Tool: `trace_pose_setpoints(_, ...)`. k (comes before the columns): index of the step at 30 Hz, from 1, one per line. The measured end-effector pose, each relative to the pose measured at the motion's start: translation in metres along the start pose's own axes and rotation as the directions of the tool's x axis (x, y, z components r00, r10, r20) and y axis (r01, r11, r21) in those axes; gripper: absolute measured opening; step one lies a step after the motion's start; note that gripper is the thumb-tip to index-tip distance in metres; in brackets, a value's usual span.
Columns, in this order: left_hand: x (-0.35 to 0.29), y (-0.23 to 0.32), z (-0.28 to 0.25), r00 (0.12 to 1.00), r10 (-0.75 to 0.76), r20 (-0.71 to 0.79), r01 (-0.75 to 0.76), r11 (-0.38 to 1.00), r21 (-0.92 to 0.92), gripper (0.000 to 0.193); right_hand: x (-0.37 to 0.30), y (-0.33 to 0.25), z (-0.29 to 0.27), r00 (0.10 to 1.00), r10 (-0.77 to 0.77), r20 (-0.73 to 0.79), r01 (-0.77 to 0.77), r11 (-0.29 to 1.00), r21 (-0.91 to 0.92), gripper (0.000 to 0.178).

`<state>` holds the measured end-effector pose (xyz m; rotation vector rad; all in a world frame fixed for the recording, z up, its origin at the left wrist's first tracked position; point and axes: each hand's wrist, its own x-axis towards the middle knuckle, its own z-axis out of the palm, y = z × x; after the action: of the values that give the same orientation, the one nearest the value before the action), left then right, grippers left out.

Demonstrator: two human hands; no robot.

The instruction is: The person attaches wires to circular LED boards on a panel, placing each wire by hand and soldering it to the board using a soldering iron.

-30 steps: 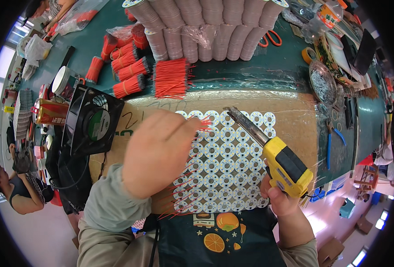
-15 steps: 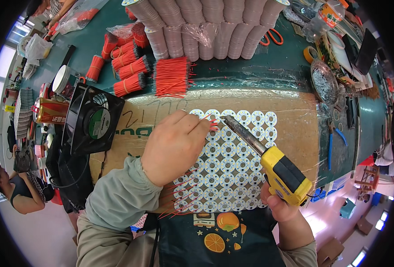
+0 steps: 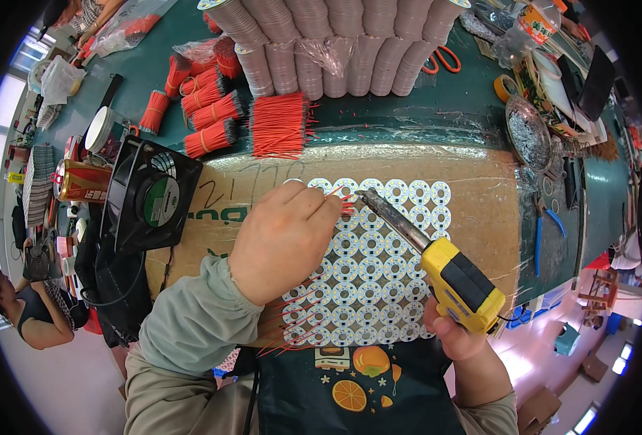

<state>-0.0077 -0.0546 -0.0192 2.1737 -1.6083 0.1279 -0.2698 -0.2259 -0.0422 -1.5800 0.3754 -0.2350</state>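
Observation:
Rows of round white LED boards (image 3: 372,270) with centre holes lie on a sheet of brown cardboard (image 3: 480,199). My left hand (image 3: 283,243) is closed over the upper left rows, pinching several thin red wires (image 3: 347,206) whose ends point right over the boards. In my right hand (image 3: 453,332) is a yellow and black soldering gun (image 3: 460,279), its dark metal tip angled up and left, beside the wire ends. Whether tip and wire touch I cannot tell. More red wires (image 3: 299,326) stick out leftward from the lower left boards.
Behind the cardboard stand tall stacks of boards (image 3: 335,69) and bundles of red wires (image 3: 277,127). A black fan (image 3: 153,199) is at the left. On the right are a metal bowl (image 3: 529,134), blue-handled pliers (image 3: 540,232) and a tape roll (image 3: 506,88). Another person (image 3: 35,304) sits far left.
The soldering gun has shifted slightly left, its tip nearer the wire ends. My left hand has stayed in place.

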Motion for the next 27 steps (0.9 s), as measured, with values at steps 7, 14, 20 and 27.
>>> trace_pose_setpoints(7, -0.0013, -0.0008, 0.0016, 1.000, 0.008, 0.013, -0.008, 1.000, 0.015, 0.028, 0.0027, -0.0054, 0.0001, 0.997, 0.075, 0.017, -0.075, 0.997, -0.006, 0.062)
trace_pose_setpoints(14, -0.0008, -0.0003, 0.0019, 1.000, 0.002, -0.004, -0.002, 1.000, 0.007, 0.026, 0.0054, -0.0059, 0.0010, 0.996, 0.090, 0.019, -0.089, 0.996, -0.012, 0.057)
trace_pose_setpoints(20, -0.0004, -0.0005, 0.0012, 1.000, 0.005, -0.009, -0.005, 1.000, 0.002, 0.026, 0.0065, -0.0029, -0.0055, 0.994, 0.063, 0.084, -0.069, 0.995, 0.070, 0.033)
trace_pose_setpoints(27, -0.0005, -0.0005, 0.0018, 1.000, 0.009, -0.005, -0.009, 1.000, 0.009, 0.026, 0.0068, -0.0064, -0.0055, 0.994, 0.050, 0.094, -0.051, 0.999, 0.007, 0.032)
